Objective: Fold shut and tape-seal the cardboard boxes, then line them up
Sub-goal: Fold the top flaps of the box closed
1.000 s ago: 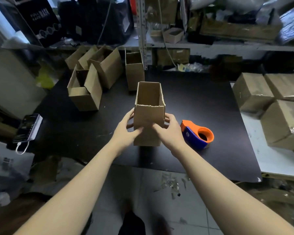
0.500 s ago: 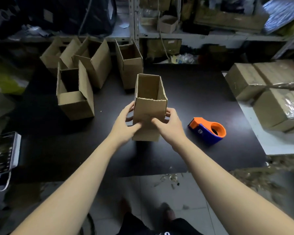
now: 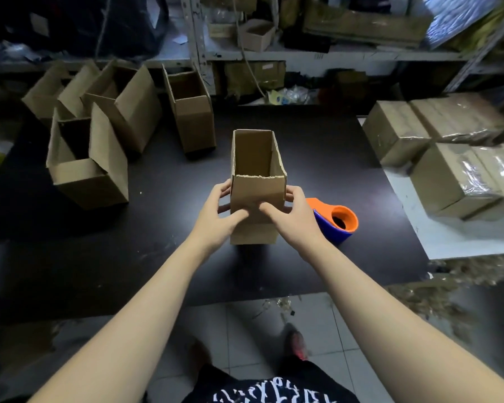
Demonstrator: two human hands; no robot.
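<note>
head view: box (image 3: 256, 199) stands upright, top open, near the middle of the black table (image 3: 303, 146), just left of the tape dispenser (image 3: 336, 222). left hand (image 3: 216, 216) and right hand (image 3: 291, 219) both grip it, thumbs on the near face, fingers curled round the sides.

judgement: fold the short flaps in first, then the long ones, and pin the seam flat with one hand before reaching for the tape.

contents: only bare cardboard walls show inside the box; its floor is hidden. untaped boxes (image 3: 88, 181) at far left show nothing inside. taped boxes (image 3: 454, 181) at right are shut.
</note>
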